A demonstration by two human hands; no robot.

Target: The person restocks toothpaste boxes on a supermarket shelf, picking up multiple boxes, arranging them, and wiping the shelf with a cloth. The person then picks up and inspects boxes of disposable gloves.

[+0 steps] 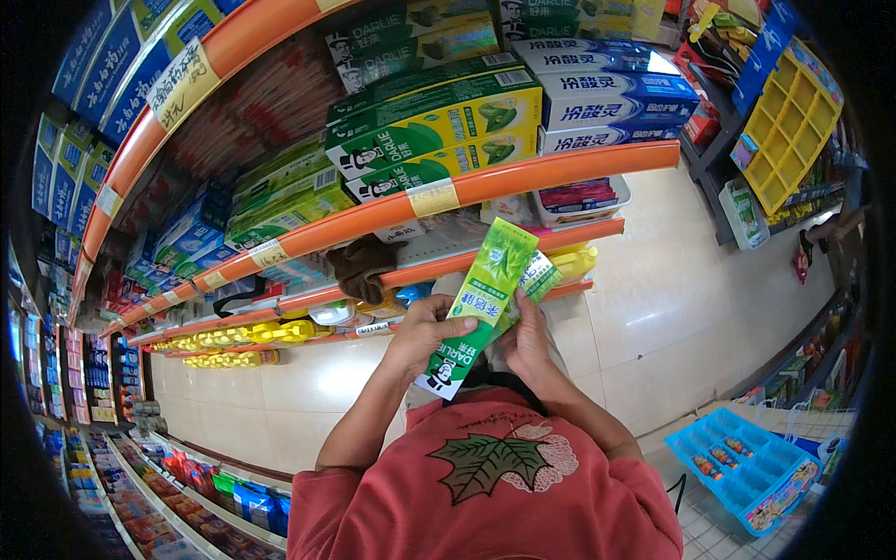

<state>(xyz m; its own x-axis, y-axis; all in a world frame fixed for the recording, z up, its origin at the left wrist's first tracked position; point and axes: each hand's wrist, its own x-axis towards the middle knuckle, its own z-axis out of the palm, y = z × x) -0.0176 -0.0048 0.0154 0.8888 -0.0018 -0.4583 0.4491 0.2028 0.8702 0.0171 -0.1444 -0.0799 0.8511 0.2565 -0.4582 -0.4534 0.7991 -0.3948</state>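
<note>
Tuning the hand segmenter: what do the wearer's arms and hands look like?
Left hand and right hand: bare, no gloves. Forearms: uncovered, no watch or bracelet visible. Sleeves: short, coral-red, part of a matching top with a dark green leaf print and a pale, lacy one beside it. No cables visible on either arm.

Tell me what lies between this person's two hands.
In the head view, a green front box, held in the left hand, overlaps a green rear box at the right hand.
</note>
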